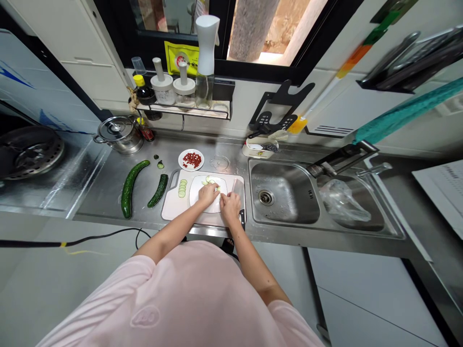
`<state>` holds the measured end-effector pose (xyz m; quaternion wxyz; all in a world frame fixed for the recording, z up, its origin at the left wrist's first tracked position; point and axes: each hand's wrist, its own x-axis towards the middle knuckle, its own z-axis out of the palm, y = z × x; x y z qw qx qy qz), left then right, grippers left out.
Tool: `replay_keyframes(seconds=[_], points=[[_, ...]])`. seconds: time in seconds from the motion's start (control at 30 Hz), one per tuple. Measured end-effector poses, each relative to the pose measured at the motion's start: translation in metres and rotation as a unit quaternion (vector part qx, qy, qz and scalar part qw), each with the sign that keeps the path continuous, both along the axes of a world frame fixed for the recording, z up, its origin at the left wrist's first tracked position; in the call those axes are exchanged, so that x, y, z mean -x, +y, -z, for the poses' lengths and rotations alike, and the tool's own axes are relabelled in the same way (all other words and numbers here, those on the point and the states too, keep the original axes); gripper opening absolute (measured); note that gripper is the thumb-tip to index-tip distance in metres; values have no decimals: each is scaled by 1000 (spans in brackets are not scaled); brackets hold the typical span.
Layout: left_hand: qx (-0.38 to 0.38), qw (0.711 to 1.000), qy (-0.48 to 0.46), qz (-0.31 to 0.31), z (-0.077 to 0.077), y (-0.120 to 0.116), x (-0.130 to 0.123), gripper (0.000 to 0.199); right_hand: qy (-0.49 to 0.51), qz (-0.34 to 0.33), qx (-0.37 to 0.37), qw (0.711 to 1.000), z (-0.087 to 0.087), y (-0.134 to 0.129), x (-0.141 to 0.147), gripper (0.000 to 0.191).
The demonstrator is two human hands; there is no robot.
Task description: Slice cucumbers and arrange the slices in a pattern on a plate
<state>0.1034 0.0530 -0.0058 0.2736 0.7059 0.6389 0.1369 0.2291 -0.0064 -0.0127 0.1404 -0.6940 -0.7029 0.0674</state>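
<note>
A white square plate (pixel 194 193) rests on the white cutting board (pixel 171 212), with several pale cucumber slices (pixel 208 180) along its far side. Over the plate, my left hand (pixel 209 194) is closed, a small pale-green cucumber slice at its fingertips. Close beside it, my right hand (pixel 230 207) has its fingers pinched together; what they hold is too small to make out. A knife (pixel 242 218) lies at the board's right side, its blade partly behind my right hand. At the board's left lies an overlapping row of cucumber slices (pixel 182 188).
Left of the board lie a long cucumber (pixel 130 188) and a shorter cut cucumber (pixel 158 191). Behind it stands a small plate of chopped red pieces (pixel 191 159). A lidded pot (pixel 119 135) stands back left. The sink (pixel 285 193) is to the right, beneath a faucet (pixel 340 161).
</note>
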Motion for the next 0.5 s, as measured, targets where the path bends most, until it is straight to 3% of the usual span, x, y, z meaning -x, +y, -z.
replay_keyframes(seconds=[0.5], points=[[14,999,35,8,-7,-1,0,29,-13,5,10,1000,-3,0,1,25]])
